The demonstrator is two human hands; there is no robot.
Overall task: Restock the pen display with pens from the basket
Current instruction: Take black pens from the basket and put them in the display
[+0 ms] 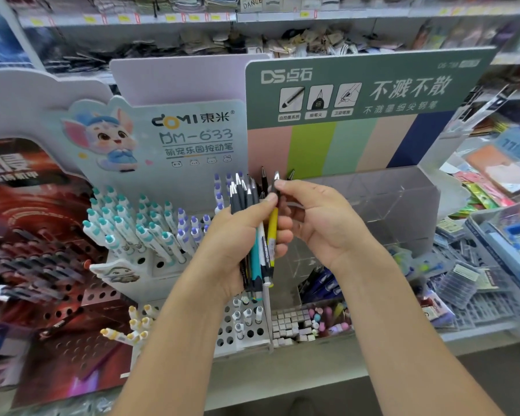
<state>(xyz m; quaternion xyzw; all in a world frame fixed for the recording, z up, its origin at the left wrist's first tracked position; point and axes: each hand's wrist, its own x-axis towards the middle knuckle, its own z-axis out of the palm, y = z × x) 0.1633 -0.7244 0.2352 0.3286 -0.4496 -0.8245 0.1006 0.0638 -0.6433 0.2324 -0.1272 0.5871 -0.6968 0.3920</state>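
Pens (pixel 254 244) stand bunched in the left hand (pixel 231 247), gripped upright; the right hand (pixel 318 223) pinches the top of a yellow pen (pixel 272 232) in that bunch. Behind the hands rises a clear display (pixel 403 199) headed "DS"; left of them, a rack (pixel 192 136) reads "DOMI DM-633".

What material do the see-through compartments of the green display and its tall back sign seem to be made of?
The compartments look like clear glossy acrylic or similar plastic: the shelf shows through them and their edges catch light. The back sign seems matte printed card or thin board: flat, no glare.
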